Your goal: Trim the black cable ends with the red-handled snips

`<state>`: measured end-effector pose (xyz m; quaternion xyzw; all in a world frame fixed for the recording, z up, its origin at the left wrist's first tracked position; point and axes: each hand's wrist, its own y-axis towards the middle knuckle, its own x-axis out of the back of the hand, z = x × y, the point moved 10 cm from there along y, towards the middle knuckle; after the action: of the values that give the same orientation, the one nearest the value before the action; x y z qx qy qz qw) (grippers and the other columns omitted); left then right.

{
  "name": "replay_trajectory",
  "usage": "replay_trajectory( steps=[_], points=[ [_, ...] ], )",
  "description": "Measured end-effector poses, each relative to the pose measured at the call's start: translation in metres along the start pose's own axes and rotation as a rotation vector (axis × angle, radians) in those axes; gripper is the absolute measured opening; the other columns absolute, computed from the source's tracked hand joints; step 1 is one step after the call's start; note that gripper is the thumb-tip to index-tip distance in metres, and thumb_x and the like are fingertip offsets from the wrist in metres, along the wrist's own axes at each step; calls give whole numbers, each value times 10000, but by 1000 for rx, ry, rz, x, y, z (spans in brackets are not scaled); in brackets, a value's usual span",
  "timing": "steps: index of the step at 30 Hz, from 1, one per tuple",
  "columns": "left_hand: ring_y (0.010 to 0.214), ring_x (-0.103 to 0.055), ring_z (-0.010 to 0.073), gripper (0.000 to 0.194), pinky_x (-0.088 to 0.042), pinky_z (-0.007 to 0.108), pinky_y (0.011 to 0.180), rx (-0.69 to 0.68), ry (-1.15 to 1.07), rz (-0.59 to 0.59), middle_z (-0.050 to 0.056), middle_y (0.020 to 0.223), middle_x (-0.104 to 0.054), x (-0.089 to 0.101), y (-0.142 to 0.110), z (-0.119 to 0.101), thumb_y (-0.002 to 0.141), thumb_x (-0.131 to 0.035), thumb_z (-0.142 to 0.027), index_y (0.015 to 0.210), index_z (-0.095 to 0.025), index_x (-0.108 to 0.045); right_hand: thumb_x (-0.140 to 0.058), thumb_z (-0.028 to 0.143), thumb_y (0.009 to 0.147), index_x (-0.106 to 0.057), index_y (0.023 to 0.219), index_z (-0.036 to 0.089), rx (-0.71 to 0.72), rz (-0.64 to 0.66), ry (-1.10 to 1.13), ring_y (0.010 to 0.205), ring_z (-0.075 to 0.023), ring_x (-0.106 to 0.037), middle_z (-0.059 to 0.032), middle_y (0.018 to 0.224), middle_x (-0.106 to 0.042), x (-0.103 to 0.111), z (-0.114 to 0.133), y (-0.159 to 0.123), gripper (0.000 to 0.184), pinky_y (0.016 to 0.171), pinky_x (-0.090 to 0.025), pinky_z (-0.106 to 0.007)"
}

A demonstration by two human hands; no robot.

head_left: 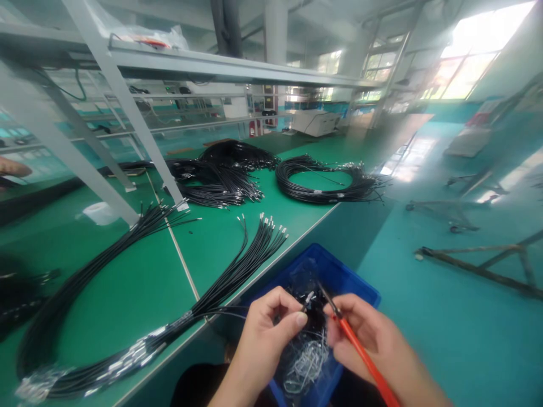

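Observation:
My left hand (271, 330) pinches the end of a thin black cable between thumb and fingers, and a small pale tip (310, 296) sticks out past them. In my right hand (369, 336) is a red-handled tool (363, 357) with a thin dark point; its exact kind is not clear. The point is close to the cable's tip, and I cannot tell whether they touch. Both hands are over a blue bin (356, 277) holding clear plastic, dark pieces and bent silvery wire parts (306, 366). Beside my left hand, a bundle of black cables (237, 271) lies on the green table (139, 282), wrapped in clear film.
Further back on the table are a coiled cable bundle (322, 195) and heaped black cables (233, 175). White shelf posts (131, 113) rise from the tabletop at left, near a white roll (100, 213). A wheeled metal frame (479, 254) stands on the floor at right.

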<state>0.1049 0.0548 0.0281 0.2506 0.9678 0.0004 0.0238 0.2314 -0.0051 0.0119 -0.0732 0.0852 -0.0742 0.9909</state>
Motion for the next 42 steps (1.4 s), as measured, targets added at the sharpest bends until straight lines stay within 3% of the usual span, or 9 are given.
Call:
replay_trajectory(
  steps=[5, 13, 19, 23, 27, 31, 33, 38, 42],
  points=[
    [600, -396, 115, 171, -331, 220, 579, 4, 97, -31, -38, 609, -458, -2, -4, -4, 748, -637, -247, 644, -158, -535, -740, 230, 636, -555, 927, 232, 131, -272, 6, 699, -145, -598, 18, 737, -644, 5, 17, 5, 344, 668, -491, -249],
    [578, -489, 124, 145, -366, 219, 544, -140, 531, -160, -21, 637, -526, -5, -12, -21, 781, -560, -159, 640, -182, -537, -702, 274, 680, -546, 928, 232, 147, -409, 49, 654, -140, -619, 23, 717, -633, 2, 5, 4, 297, 615, -518, -229],
    [584, -500, 127, 153, -355, 226, 546, -195, 670, -159, -17, 653, -525, -12, -18, -20, 813, -530, -179, 662, -191, -554, -642, 294, 700, -546, 939, 235, 216, -513, -177, 734, -178, -640, -24, 825, -658, 8, 10, -5, 265, 653, -534, -273],
    [584, -494, 128, 140, -354, 222, 547, -141, 581, -169, -18, 646, -530, -7, -15, -19, 792, -546, -176, 652, -185, -557, -599, 232, 706, -560, 927, 250, 270, -561, -346, 784, -198, -644, -28, 867, -678, 2, 20, -15, 225, 648, -506, -282],
    [588, -455, 126, 144, -351, 218, 564, -14, 324, -166, -25, 610, -516, 11, -7, -11, 767, -588, -221, 636, -171, -558, -631, 167, 664, -576, 906, 237, 248, -341, -227, 724, -164, -630, 8, 762, -660, -5, 22, -11, 257, 659, -485, -260],
    [595, -413, 118, 164, -329, 212, 569, 48, 75, -73, -28, 603, -499, 16, -3, -3, 751, -632, -280, 656, -156, -581, -643, 127, 629, -596, 910, 176, -60, 184, 48, 535, -95, -550, -25, 722, -695, -26, 1, -6, 289, 503, -412, -196],
    [594, -396, 112, 165, -320, 205, 568, 53, -12, -46, -31, 604, -492, 17, -2, -2, 739, -652, -285, 664, -154, -586, -599, 149, 648, -599, 918, 153, -188, 351, 118, 427, -57, -447, -42, 701, -700, -33, -9, -14, 270, 426, -329, -176],
    [599, -387, 105, 141, -315, 195, 568, 37, -75, -15, -32, 612, -496, 14, -1, -4, 733, -670, -259, 671, -154, -599, -584, 168, 647, -617, 875, 155, -284, 295, 79, 416, -61, -418, -29, 703, -688, -27, -28, -17, 231, 403, -274, -180],
    [613, -418, 104, 127, -333, 199, 588, 17, -77, 24, -32, 627, -512, 8, -2, -8, 748, -667, -240, 680, -157, -600, -574, 179, 719, -606, 918, 143, -254, 352, 155, 431, -59, -415, -33, 677, -684, -34, -28, -15, 205, 420, -271, -179]
  ],
)
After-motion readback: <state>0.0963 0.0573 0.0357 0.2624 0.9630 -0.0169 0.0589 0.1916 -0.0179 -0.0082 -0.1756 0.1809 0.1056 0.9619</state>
